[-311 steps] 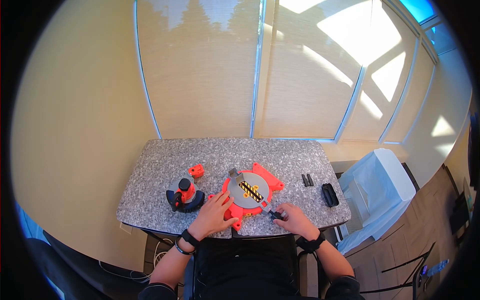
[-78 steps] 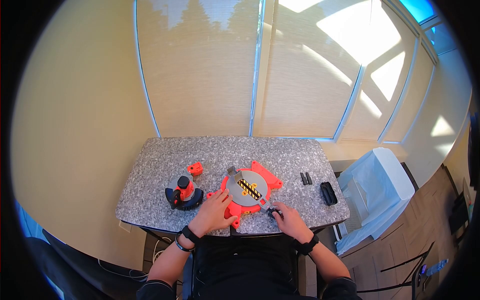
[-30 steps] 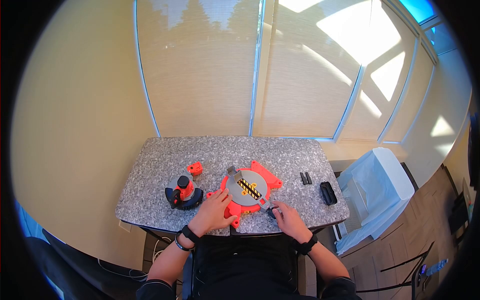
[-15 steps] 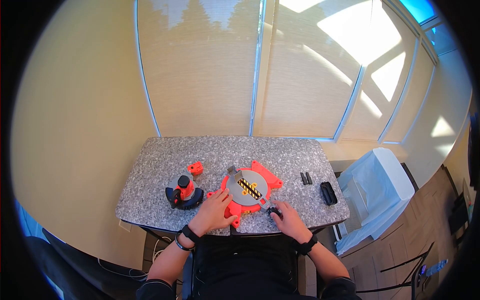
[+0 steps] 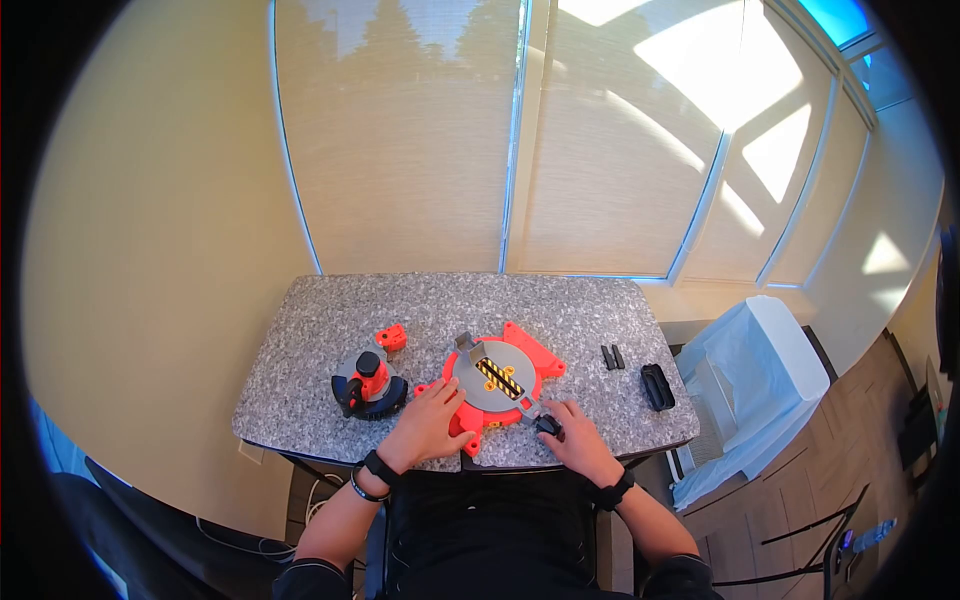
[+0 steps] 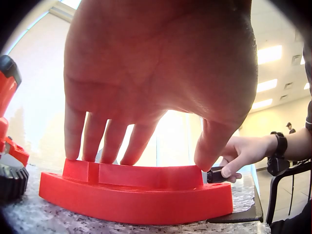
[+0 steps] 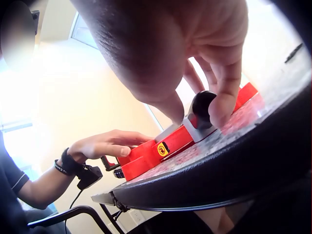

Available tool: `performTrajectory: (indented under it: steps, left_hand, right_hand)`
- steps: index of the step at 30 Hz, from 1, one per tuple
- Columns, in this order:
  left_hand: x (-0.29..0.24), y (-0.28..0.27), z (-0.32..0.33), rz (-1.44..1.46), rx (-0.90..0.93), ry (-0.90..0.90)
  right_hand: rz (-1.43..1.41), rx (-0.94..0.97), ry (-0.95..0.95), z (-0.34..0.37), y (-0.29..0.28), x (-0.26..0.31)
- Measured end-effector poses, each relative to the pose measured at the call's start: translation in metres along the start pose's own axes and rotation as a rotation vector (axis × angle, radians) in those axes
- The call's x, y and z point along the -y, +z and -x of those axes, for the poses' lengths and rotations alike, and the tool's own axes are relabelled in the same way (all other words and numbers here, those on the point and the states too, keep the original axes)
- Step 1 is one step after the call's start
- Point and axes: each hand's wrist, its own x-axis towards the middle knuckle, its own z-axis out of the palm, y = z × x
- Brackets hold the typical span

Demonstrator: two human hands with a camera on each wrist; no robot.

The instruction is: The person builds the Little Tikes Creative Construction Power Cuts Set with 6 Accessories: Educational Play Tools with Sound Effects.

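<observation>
A toy mitre saw base lies on the table, with a red frame and a round grey turntable bearing a black and yellow striped strip. My left hand rests on the red frame's near left part; in the left wrist view its straight fingertips and thumb press on the red rim. At the end of the turntable's grey arm, my right hand pinches a black knob between thumb and fingers. The right wrist view shows this knob up close, beside the grey arm end.
The red and black saw head stands left of the base, a small red block behind it. To the right lie two thin black pieces and a black open case. A bin with a pale liner stands beyond the table's right edge.
My right fingers have shifted around the black knob, which shows at a slightly different angle. The left hand and the base have kept their places.
</observation>
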Motion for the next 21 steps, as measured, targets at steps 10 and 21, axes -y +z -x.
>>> performTrajectory:
  steps: [10, 21]
  left_hand:
    - [0.001, 0.002, 0.0, -0.003, -0.013, 0.007]
    - [0.0, 0.001, 0.0, -0.006, -0.006, -0.002]
  right_hand:
    - [0.005, -0.017, 0.024, 0.0, 0.004, -0.007]
    - [0.023, -0.036, -0.004, 0.0, 0.0, 0.005]
